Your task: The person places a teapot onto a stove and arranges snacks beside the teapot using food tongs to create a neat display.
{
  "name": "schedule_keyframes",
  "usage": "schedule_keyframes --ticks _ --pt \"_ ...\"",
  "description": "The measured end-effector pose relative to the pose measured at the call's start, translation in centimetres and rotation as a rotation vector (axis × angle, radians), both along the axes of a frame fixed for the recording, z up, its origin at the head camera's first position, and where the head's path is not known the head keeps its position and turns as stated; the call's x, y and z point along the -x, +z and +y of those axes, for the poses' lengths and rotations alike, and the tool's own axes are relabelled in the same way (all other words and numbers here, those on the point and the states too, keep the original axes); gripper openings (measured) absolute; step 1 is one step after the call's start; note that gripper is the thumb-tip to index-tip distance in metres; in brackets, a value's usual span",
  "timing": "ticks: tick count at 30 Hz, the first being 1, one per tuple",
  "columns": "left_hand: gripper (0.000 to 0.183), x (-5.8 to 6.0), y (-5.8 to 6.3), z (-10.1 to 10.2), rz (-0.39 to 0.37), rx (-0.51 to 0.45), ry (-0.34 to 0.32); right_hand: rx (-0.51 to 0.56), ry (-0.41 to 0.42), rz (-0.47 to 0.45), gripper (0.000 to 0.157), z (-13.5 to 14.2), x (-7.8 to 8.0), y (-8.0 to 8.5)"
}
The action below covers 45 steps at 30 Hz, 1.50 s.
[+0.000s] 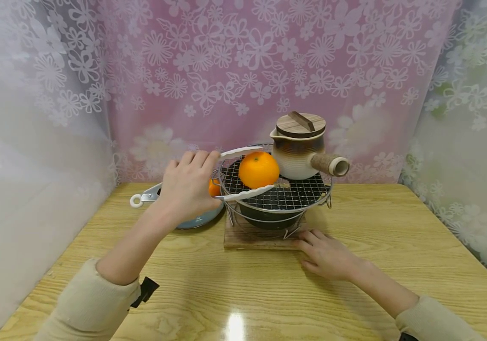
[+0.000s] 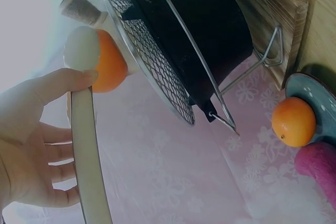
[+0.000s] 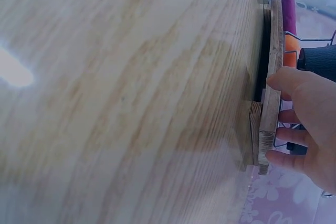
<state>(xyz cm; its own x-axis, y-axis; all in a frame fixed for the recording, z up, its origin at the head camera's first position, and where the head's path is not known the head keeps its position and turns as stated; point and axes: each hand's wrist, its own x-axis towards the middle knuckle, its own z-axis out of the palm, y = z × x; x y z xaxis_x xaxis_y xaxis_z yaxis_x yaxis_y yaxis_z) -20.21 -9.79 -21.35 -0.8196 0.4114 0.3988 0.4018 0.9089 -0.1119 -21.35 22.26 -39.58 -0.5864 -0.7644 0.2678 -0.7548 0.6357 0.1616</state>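
Note:
My left hand (image 1: 190,184) grips a pair of tongs (image 1: 249,193) with white tips and metal arms. The tips lie on either side of an orange (image 1: 258,169) over the wire grill (image 1: 269,202); whether they press on it I cannot tell. In the left wrist view one white tip overlaps the orange (image 2: 111,62), and my thumb lies along the tong arm (image 2: 89,150). Low at the right, my right hand (image 1: 329,255) holds the corner of the wooden board (image 1: 265,242) under the stove. In the right wrist view its thumb and fingertips touch the board's edge (image 3: 270,103).
A ceramic teapot (image 1: 294,158) with a wooden lid and a wrapped side handle stands on the grill, behind the orange. Under the mesh is a black stove bowl (image 1: 269,220). At left, a blue plate (image 1: 202,219) carries another orange (image 2: 294,121) and something magenta (image 2: 317,161).

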Motion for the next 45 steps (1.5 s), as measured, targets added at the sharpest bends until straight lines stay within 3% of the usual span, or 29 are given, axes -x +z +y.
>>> schedule_keyframes --ticks 14,30,45 --pt "0.085 -0.2 -0.3 1.7 0.006 0.001 -0.052 0.01 0.005 0.012 0.037 0.0 0.0 -0.2" --pt "0.087 -0.1 -0.3 3.4 -0.057 0.028 -0.055 0.021 0.002 0.016 0.033 -0.1 -0.1 -0.3" --pt "0.086 -0.1 -0.1 5.1 -0.043 0.095 -0.071 0.025 -0.003 0.014 0.035 0.0 -0.1 -0.2"
